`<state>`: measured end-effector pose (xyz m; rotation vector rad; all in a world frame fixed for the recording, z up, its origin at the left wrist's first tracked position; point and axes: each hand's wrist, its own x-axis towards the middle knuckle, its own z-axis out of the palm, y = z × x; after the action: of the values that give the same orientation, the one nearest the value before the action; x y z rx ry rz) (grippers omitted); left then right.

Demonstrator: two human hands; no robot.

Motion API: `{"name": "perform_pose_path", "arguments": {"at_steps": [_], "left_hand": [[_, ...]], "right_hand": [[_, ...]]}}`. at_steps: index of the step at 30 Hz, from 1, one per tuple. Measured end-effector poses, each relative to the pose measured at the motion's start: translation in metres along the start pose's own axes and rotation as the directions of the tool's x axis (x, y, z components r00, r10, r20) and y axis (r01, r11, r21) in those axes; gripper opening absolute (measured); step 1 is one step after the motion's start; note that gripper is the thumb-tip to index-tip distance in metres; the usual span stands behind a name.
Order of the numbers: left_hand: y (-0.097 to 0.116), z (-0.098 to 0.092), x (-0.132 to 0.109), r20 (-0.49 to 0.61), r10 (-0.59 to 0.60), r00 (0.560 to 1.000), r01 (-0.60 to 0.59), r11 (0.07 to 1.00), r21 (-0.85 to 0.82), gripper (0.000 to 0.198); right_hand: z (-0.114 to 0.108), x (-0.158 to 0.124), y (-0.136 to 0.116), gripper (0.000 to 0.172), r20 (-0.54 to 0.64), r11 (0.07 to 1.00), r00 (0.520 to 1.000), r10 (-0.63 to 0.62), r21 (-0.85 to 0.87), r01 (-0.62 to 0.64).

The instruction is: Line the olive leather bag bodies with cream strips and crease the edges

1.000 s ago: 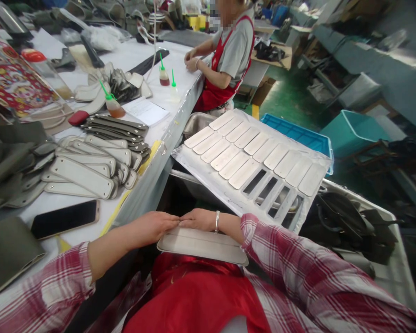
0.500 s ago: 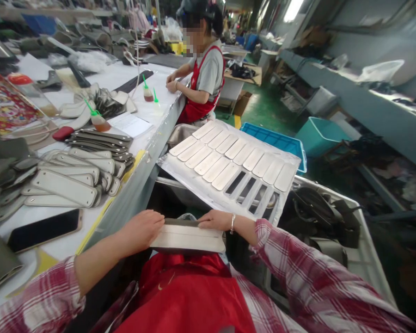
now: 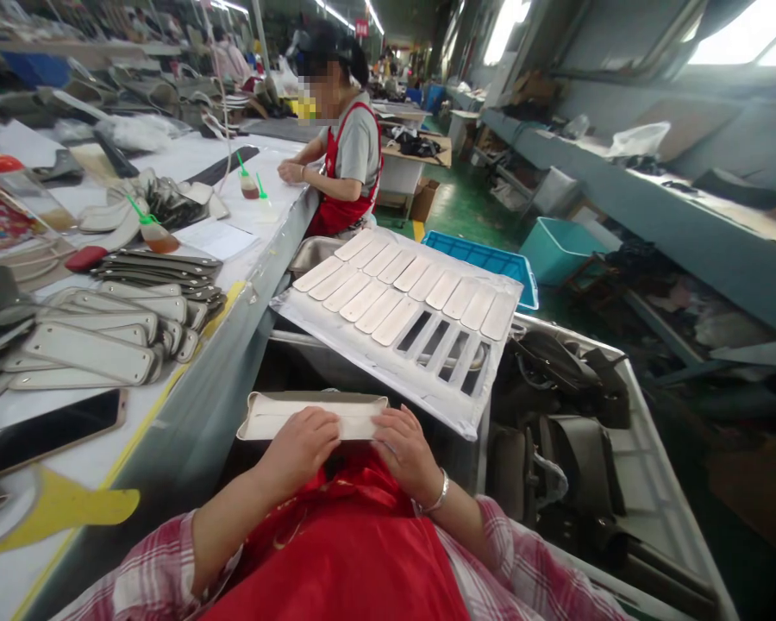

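A long cream leather piece (image 3: 265, 417) with a darker olive back edge lies crosswise over my lap, a thin line running along its face. My left hand (image 3: 305, 444) is closed on its middle, fingers together over the near edge. At its right end my right hand (image 3: 404, 448) grips it, fingers curled over the face; the thumbs are hidden. Just beyond is a white slotted board (image 3: 388, 355) bearing rows of pale rounded leather strips (image 3: 389, 321); a few slots at its near right corner show through, dark.
On the left table (image 3: 187, 358) are stacked strips with riveted ends (image 3: 90, 352), a phone (image 3: 52, 431), a yellow piece (image 3: 71, 509) and green-nozzled bottles (image 3: 157, 235). A co-worker in a red apron (image 3: 346, 185) sits beyond. Dark bags fill a white bin (image 3: 660, 466) at right.
The leather piece has shifted left relative to my hands and its cream face is turned up more. Both hands have come closer together, from its far edge onto its face. The view has swung right.
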<state>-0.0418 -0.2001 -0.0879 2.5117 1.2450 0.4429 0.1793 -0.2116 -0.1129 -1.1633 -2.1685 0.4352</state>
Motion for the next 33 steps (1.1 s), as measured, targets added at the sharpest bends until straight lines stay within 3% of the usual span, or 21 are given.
{"name": "perform_pose_path", "arguments": {"at_steps": [6,10,15,20,27,33], "left_hand": [[0.004,0.0,0.0,-0.016,-0.037,0.999,0.038,0.999,0.025,0.014],[0.011,0.003,0.001,-0.029,-0.063,0.998,0.066,0.991,0.113,0.012],[0.021,0.012,0.004,-0.169,-0.12,0.978,0.145,0.979,0.143,0.026],[0.025,0.016,0.013,-0.076,-0.158,0.985,0.158,0.987,-0.008,0.011],[0.028,0.014,0.017,-0.033,-0.106,0.994,0.107,0.994,0.025,0.013],[0.035,0.011,0.022,0.013,-0.165,0.986,0.164,0.985,0.058,0.015]], "right_hand": [[0.006,-0.006,-0.006,0.013,-0.103,0.995,0.993,-0.053,-0.088,0.044],[0.012,-0.007,-0.007,0.013,-0.137,0.992,0.991,-0.006,-0.125,-0.011],[0.018,-0.008,-0.009,0.012,-0.164,0.983,0.985,0.043,-0.171,-0.072],[0.021,-0.01,-0.01,0.012,-0.188,0.977,0.982,0.03,-0.201,-0.068],[0.021,-0.014,-0.006,0.01,-0.229,0.99,0.972,0.044,-0.122,-0.074],[0.024,-0.009,-0.009,0.015,-0.203,0.987,0.971,0.122,-0.081,-0.141]]}}
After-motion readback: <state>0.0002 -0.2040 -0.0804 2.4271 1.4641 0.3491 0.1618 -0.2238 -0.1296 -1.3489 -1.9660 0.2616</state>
